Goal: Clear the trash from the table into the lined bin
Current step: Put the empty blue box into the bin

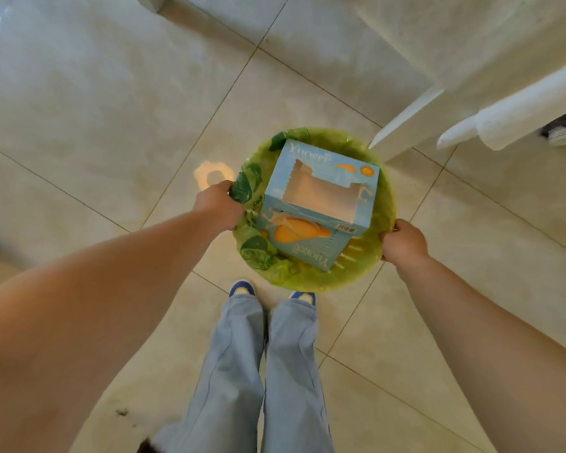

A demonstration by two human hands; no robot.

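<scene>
A round bin lined with a green plastic bag [381,204] stands on the tiled floor right in front of my feet. A light blue cardboard box [317,204] with orange fruit pictures and a torn-open window sits tilted in the bin's mouth, filling most of it. My left hand [218,207] grips the bunched liner at the bin's left rim. My right hand [402,241] holds the liner's edge at the right rim.
A white table's leg and edge [406,122] stand close behind the bin to the right. A white roll-like object [517,112] juts out at the upper right. My legs in grey trousers and blue shoes [242,287] are just before the bin.
</scene>
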